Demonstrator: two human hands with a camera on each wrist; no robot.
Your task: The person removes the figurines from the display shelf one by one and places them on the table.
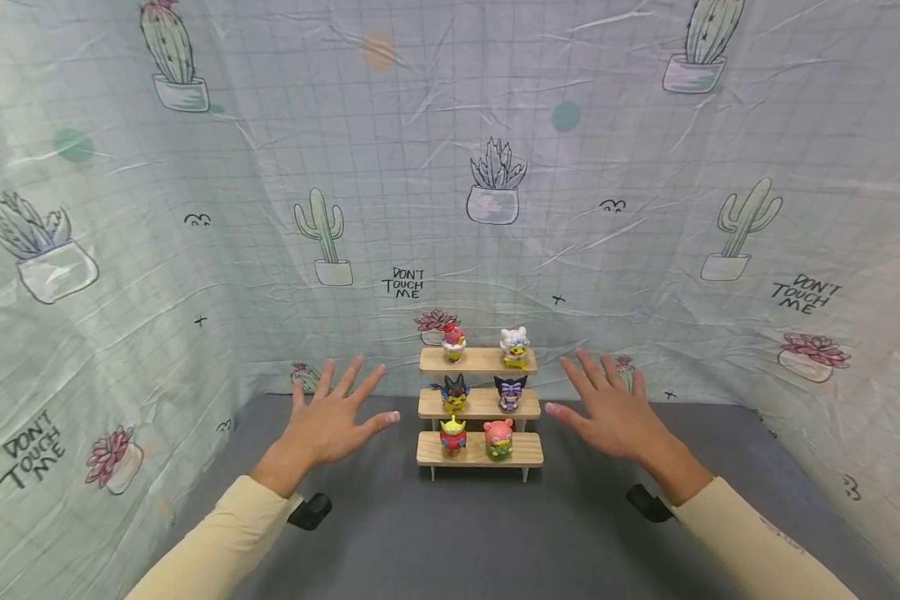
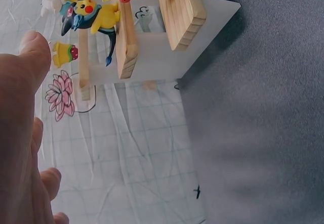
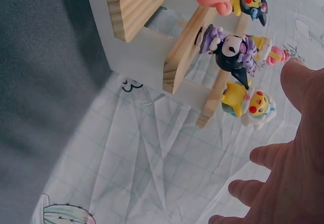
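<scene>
Evenly set on either side of a three-tier wooden display stand (image 1: 483,405), the person's left hand (image 1: 328,427) and right hand (image 1: 617,418) hold nothing, fingers spread and thumbs angled inward, so neither touches the figurines. The stand sits on the dark grey tabletop (image 1: 450,542) near the backdrop cloth (image 1: 435,117), which is printed with potted cacti and succulents. Its planks climb toward the back, probably so that each row shows over the one ahead, and the white supports seen in both wrist views carry them. Two figurines share each plank with a gap between, an arrangement that likely keeps every one visible and reachable. On top are a red-topped cupcake-like figurine (image 1: 453,343) at left and a white-hooded Pikachu figurine (image 1: 515,348) at right; in the middle, a dark-hooded Pikachu figurine (image 1: 456,396) and a black-and-purple Kuromi-like figurine (image 1: 510,394); at the bottom, a green-headed alien figurine (image 1: 453,437) in red and a pink round-eared figurine (image 1: 498,437). All six stand upright, presumably steadied by their broad bases. Black devices (image 1: 311,511) ride under the wrists, seemingly mounted there to leave the fingers unhindered.
</scene>
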